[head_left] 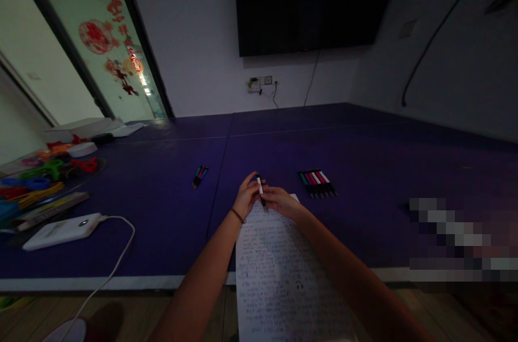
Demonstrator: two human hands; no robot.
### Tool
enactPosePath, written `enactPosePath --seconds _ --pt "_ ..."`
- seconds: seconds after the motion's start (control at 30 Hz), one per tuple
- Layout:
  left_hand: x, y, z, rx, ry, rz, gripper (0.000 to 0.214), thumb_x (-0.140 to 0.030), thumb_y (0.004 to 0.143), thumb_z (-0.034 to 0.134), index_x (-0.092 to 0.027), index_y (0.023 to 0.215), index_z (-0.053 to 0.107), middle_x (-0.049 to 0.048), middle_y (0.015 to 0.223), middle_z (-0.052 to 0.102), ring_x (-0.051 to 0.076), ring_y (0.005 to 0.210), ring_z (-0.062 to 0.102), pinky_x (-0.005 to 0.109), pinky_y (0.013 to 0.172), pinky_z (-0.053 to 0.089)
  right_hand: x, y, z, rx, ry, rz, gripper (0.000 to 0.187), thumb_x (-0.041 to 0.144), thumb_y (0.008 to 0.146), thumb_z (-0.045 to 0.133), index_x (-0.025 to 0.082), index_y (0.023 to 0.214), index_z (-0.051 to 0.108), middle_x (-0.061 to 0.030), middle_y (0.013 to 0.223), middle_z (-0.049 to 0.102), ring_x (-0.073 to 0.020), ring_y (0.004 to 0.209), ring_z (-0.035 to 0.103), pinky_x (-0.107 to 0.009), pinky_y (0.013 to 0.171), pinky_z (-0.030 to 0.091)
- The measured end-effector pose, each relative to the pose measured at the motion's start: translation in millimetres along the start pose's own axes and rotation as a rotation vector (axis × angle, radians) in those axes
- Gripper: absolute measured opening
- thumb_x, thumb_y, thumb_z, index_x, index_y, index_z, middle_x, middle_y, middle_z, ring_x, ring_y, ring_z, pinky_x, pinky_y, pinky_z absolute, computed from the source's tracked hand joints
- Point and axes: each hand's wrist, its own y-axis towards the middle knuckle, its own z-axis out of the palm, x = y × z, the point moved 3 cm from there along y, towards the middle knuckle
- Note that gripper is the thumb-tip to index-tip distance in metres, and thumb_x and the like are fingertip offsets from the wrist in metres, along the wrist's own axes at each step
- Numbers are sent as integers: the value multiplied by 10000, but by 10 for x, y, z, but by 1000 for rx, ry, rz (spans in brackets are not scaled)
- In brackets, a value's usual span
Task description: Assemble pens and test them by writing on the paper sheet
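A pen (260,184) with a white barrel and black ends is held between my two hands, tilted slightly, over the top of a sheet of handwritten paper (275,266). My left hand (246,196) pinches it from the left; a thin dark band circles that wrist. From the right, the fingers of my right hand (281,200) close on its lower part. The paper runs under my forearms and past the table's front edge. To the left lies a small group of coloured pens (199,176). Several more pens (317,183) lie side by side in a row to the right.
On the purple table (170,169), a white power bank (65,231) with a cable (128,245) lies at left. Beyond it are colourful scissors (44,169), a white roll (82,149) and stacked papers (89,127). A pixelated patch covers the right side.
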Motion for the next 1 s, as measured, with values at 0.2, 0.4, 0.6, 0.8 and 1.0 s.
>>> enactPosePath --seconds 0.2,0.4,0.6,0.8,1.0 --pt "16 21 -21 33 5 -3 523 -88 622 593 -186 1117 457 55 831 620 149 726 597 183 511 421 -4 8 3 -52 57 23 193 265 669 620 138 814 614 -35 710 634 -114 657 584 -251 668 445" --pt "11 27 -47 47 9 16 462 -85 614 612 -178 1044 469 54 821 624 165 793 597 209 593 449 -10 -1 6 45 15 3 198 225 633 648 131 807 630 -26 695 631 -98 625 576 -229 678 439" --pt "24 25 -39 56 11 20 458 -97 626 610 -179 1054 465 65 856 626 166 811 597 202 592 446 -21 9 -9 24 33 -31 211 204 613 657 127 807 629 -31 707 631 -106 647 582 -241 683 450" --pt "11 35 -27 55 22 18 494 -160 665 601 -205 1127 433 61 903 623 147 785 598 229 640 457 68 -28 32 -52 17 -66 203 200 590 650 113 770 622 -25 670 623 -96 608 572 -219 626 445" --pt "48 36 8 70 402 142 451 -339 716 549 -175 1124 453 85 955 611 160 888 565 324 840 401 273 -69 -120 -495 46 -265 164 201 498 664 151 591 540 48 494 538 -64 444 482 -171 412 363"
